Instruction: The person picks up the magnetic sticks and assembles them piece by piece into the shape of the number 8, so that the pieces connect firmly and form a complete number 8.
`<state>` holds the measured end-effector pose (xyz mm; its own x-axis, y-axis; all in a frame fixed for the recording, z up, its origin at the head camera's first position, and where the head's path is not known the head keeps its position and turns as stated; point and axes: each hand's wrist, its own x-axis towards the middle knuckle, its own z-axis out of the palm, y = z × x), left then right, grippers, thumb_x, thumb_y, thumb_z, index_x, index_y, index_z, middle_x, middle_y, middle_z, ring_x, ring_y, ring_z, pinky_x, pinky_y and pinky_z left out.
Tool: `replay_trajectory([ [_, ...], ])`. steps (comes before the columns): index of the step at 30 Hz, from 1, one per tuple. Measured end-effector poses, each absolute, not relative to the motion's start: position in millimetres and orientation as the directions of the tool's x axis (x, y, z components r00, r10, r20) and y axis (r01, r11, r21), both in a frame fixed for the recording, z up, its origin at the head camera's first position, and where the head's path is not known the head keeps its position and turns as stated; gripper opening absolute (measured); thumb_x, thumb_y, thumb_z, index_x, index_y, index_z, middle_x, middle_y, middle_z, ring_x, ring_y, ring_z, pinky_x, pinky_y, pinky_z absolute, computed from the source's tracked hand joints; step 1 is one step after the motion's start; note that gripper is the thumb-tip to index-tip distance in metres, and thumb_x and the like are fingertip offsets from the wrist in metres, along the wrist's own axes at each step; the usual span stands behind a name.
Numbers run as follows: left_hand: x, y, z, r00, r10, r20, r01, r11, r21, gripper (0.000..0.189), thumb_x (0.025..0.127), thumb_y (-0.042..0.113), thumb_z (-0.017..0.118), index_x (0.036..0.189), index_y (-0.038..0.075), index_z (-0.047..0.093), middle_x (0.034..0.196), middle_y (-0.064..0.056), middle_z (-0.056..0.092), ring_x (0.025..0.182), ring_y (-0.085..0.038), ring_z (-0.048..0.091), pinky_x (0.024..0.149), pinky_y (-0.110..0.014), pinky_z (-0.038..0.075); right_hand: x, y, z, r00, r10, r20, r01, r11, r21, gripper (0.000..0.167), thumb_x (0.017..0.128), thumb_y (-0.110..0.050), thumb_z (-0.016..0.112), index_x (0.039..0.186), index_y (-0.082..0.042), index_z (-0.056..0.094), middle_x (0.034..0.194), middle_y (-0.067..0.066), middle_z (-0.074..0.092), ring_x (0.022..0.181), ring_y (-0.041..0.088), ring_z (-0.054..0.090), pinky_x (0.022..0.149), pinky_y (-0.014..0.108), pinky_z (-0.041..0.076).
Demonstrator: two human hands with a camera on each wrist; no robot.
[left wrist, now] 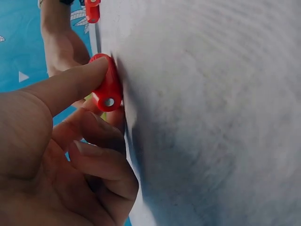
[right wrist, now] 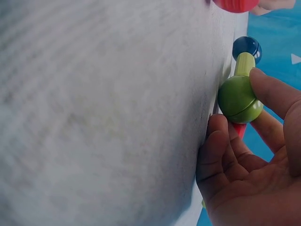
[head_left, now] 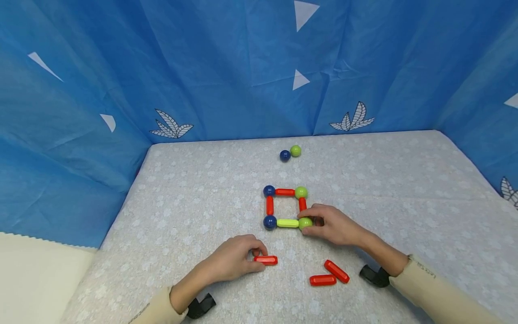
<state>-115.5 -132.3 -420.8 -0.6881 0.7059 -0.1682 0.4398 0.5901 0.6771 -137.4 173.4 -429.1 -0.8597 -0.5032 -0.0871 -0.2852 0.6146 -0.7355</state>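
On the table lies a square of rods and balls, with blue balls (head_left: 269,222) at its left corners and green balls at its right ones. Three of its sides are red rods (head_left: 285,192); the near side is a yellow-green rod (head_left: 288,223). My right hand (head_left: 333,225) pinches the near right green ball (right wrist: 240,99) between thumb and fingers. Nearer to me, my left hand (head_left: 236,257) holds a loose red rod (head_left: 265,260) by its left part, thumb on one side and fingers on the other. A silvery disc shows in this rod's end (left wrist: 109,102).
Two more red rods (head_left: 323,280) lie at the near right, close together. Beyond the square sit a loose blue ball (head_left: 285,155) and a loose green ball (head_left: 296,150). A blue patterned curtain (head_left: 243,67) hangs behind the cloth-covered table (head_left: 194,189).
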Motion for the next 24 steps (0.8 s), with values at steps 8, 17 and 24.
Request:
replay_trajectory([
  [8,-120.5,-135.4,-430.7,-0.754,0.642,-0.138,0.365,0.585,0.724,0.013,0.086,0.026,0.077,0.096,0.021,0.070,0.079,0.014,0.058,0.058,-0.003,0.048,0.056,-0.024,0.042,-136.8,172.5,-431.4,-0.859,-0.506,-0.075,-0.294,0.608,-0.738,0.036,0.090,-0.026,0.075,0.123,-0.014,0.068,0.087,-0.006,0.056,0.076,0.015,0.051,0.064,0.027,0.042],
  [17,-125.6,-133.6,-431.7,-0.851,0.508,-0.135,0.226,0.585,0.779,0.013,0.088,0.027,0.074,0.093,0.016,0.070,0.076,0.014,0.063,0.064,-0.009,0.054,0.061,-0.028,0.042,-135.5,171.9,-430.8,-0.871,-0.483,-0.087,-0.271,0.622,-0.735,0.036,0.089,-0.026,0.075,0.123,-0.013,0.067,0.089,-0.006,0.056,0.077,0.015,0.051,0.065,0.027,0.043],
  [24,-127.3,-125.6,-433.9,-0.842,0.501,-0.198,0.136,0.553,0.822,0.015,0.091,0.029,0.070,0.092,0.014,0.069,0.072,0.010,0.067,0.050,-0.008,0.050,0.051,-0.026,0.041,-135.2,171.8,-431.2,-0.873,-0.479,-0.091,-0.262,0.618,-0.741,0.036,0.089,-0.025,0.075,0.122,-0.013,0.067,0.090,-0.005,0.056,0.077,0.016,0.051,0.065,0.027,0.043],
])
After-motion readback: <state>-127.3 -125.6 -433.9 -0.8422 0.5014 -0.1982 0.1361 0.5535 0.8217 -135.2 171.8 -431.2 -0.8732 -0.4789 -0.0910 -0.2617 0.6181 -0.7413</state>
